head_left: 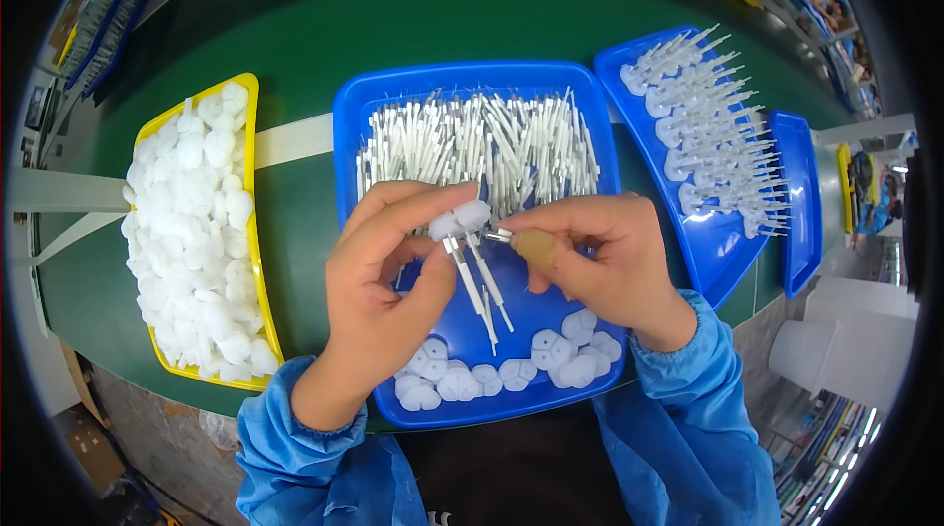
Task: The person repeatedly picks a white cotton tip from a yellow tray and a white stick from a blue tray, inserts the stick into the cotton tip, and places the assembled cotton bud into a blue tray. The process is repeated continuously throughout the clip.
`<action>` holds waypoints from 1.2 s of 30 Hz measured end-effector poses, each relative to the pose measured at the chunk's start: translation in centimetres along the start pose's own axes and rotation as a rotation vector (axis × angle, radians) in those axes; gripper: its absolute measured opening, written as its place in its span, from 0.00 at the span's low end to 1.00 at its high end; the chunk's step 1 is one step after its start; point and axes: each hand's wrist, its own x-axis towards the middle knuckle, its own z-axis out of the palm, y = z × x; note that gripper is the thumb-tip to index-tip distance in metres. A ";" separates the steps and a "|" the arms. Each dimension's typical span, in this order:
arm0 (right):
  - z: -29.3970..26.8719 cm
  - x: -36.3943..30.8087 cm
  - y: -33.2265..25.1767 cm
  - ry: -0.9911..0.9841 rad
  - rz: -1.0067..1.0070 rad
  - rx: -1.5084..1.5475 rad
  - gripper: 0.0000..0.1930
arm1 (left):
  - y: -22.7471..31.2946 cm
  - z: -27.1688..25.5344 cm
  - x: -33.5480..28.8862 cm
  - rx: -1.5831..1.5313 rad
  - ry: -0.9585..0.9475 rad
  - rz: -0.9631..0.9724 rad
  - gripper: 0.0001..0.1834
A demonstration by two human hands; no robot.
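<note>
My left hand (379, 280) is closed on a white flower-shaped plastic piece (448, 226), pinched between fingers and thumb. Thin white sticks (470, 285) hang down from the piece. Close on its right, my right hand (615, 256) pinches a short white stick (499, 235) whose tip is at the piece; whether it is inserted I cannot tell. A tan finger cot (535, 248) covers one of its fingertips. Beneath both hands, a blue tray (346, 123) holds many white sticks (492, 147) at the far side and several loose flower-shaped pieces (458, 381) along its near side.
To the left, a yellow tray (262, 305) is heaped with white plastic pieces (192, 231). At right, another blue tray (615, 69) carries rows of flower pieces with sticks in them (713, 138), beside a narrower blue tray (801, 197). All stand on a green table (462, 20).
</note>
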 end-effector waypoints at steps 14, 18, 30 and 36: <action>0.9 -0.1 -0.1 0.069 -0.151 -0.179 0.09 | 0.5 0.5 -0.1 0.098 0.094 -0.023 0.25; 0.8 -0.3 -0.6 0.039 -0.055 -0.131 0.08 | 0.2 0.2 -0.3 0.193 0.068 0.031 0.24; 1.6 0.2 -0.3 0.068 -0.167 -0.230 0.06 | 0.0 1.1 -0.2 0.323 0.102 0.074 0.24; 1.5 0.3 -0.1 0.141 -0.283 -0.441 0.06 | 0.8 0.8 -0.3 0.542 0.064 0.150 0.25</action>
